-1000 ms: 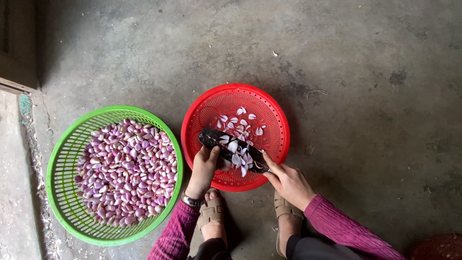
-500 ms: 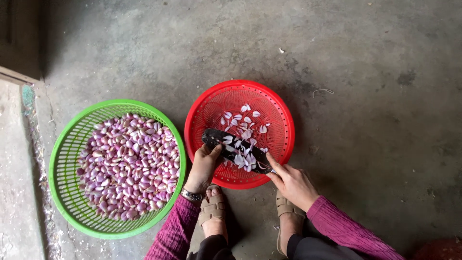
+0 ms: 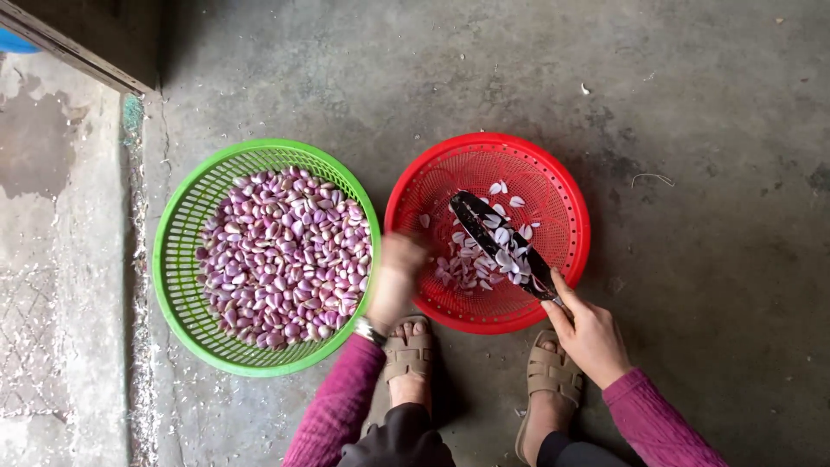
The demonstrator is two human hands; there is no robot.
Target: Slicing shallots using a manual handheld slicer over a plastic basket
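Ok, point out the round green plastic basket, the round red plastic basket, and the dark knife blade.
Round green plastic basket (image 3: 177, 259), head view, bare left rim wall.
Round red plastic basket (image 3: 566, 207), head view, right inner wall.
Dark knife blade (image 3: 477, 218), head view, upper blade.

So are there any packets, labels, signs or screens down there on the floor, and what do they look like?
None in view: no package, label, sign or screen.
Containers only: a round green basket of purple cloves on the left, and a round red basket with a few pale slices on the right.
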